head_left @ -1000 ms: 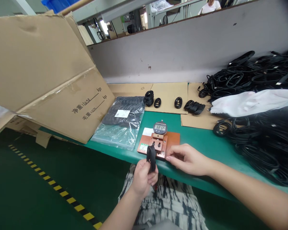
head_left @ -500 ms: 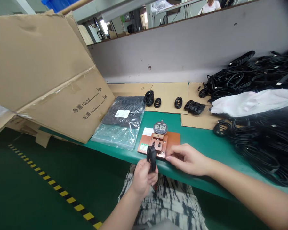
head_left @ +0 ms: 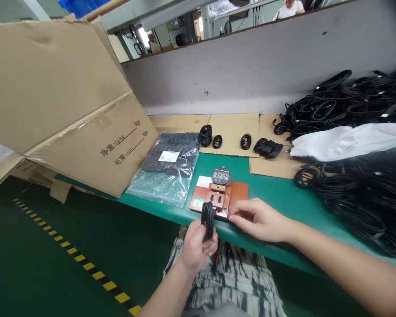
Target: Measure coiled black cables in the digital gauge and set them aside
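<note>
A coiled black cable (head_left: 207, 220) stands on edge in my left hand (head_left: 198, 247), whose fingers and thumb are wrapped round it. The coil's upper end reaches the front of a copper-coloured gauge fixture (head_left: 236, 193) on the table edge. On the fixture sits a round digital gauge (head_left: 221, 176), its display showing what looks like 6810. My right hand (head_left: 255, 219) rests at the fixture's front right corner, thumb and bent fingers closed on the base there. Its inner fingers are partly hidden. The cable's end at the fixture cannot be made out.
A clear bag of coiled cables (head_left: 165, 169) lies left of the fixture, beside a big cardboard box (head_left: 95, 132). Several small black coils (head_left: 246, 141) sit on cardboard behind. To the right, a heap of black cables (head_left: 353, 189) carries a white cloth (head_left: 346, 141).
The gauge's last digits have changed from about 6815 to 6810. The coil in my left hand has tilted or shifted very slightly; my right hand stays at the fixture's corner.
</note>
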`<state>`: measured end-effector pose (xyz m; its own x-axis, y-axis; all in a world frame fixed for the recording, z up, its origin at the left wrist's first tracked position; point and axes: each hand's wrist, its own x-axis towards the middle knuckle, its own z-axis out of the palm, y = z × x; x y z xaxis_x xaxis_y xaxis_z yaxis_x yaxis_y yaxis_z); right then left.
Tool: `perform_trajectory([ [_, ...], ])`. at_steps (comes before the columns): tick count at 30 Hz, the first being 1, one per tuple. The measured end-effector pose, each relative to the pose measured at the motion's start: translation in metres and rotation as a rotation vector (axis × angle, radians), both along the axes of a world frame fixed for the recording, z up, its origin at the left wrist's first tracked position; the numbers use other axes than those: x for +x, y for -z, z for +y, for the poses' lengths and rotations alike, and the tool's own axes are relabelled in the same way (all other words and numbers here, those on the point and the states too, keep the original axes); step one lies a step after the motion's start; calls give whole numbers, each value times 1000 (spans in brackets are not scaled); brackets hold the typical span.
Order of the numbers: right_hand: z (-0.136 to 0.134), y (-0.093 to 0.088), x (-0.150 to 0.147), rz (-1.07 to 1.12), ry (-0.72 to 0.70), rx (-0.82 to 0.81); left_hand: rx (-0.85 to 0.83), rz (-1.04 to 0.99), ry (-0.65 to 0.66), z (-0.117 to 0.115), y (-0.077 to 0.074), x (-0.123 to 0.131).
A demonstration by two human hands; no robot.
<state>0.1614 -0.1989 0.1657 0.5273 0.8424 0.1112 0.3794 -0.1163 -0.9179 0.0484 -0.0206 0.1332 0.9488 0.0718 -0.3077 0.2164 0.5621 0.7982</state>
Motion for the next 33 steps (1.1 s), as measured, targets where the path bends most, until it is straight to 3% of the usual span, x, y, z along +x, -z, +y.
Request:
perform_trajectory([
  [12,0,1,1,-1,-4,4,7,-79,21,1,0,0],
  [33,1,-1,0,6,11,13,24,26,-17,-1,-3,3],
])
